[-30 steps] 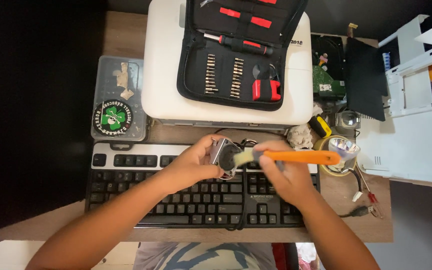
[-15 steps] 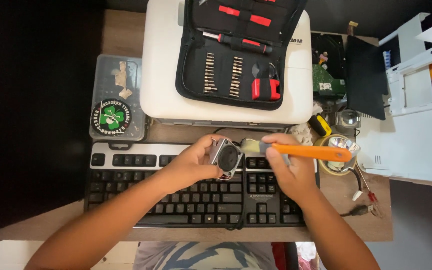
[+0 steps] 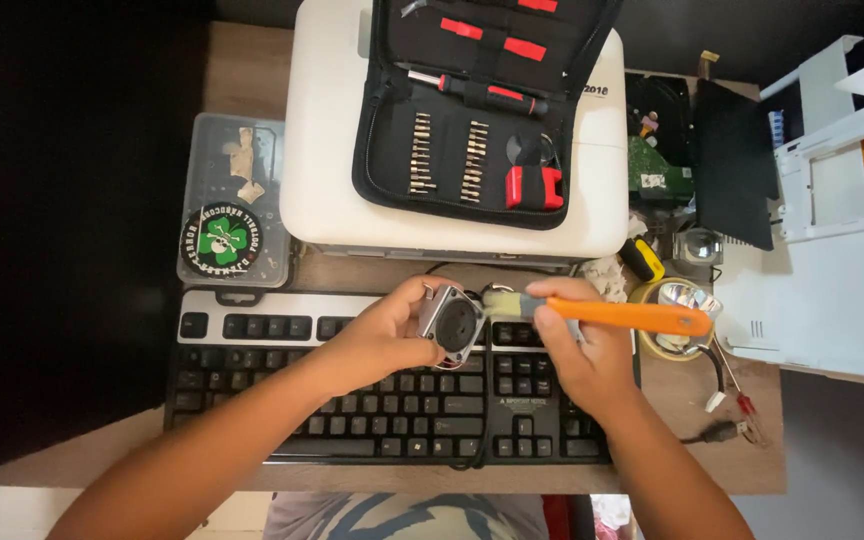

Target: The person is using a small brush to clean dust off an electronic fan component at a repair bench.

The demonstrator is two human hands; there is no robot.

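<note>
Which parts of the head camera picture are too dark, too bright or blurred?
Head view: the left side beyond the wooden desk is almost black; the white plastic casing at right looks overexposed; the small grey square fan and orange-handled brush are sharp.

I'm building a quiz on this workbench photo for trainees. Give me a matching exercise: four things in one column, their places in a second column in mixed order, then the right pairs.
Things
1. small square grey metal fan
2. orange-handled brush
3. open black zip case of screwdriver bits
4. clear plastic box with a round green-and-black sticker

Places
A. on the white machine housing
B. in the right hand
C. in the left hand
D. on the wooden desk, above the black keyboard's left end

Pairs: 1-C, 2-B, 3-A, 4-D
</note>
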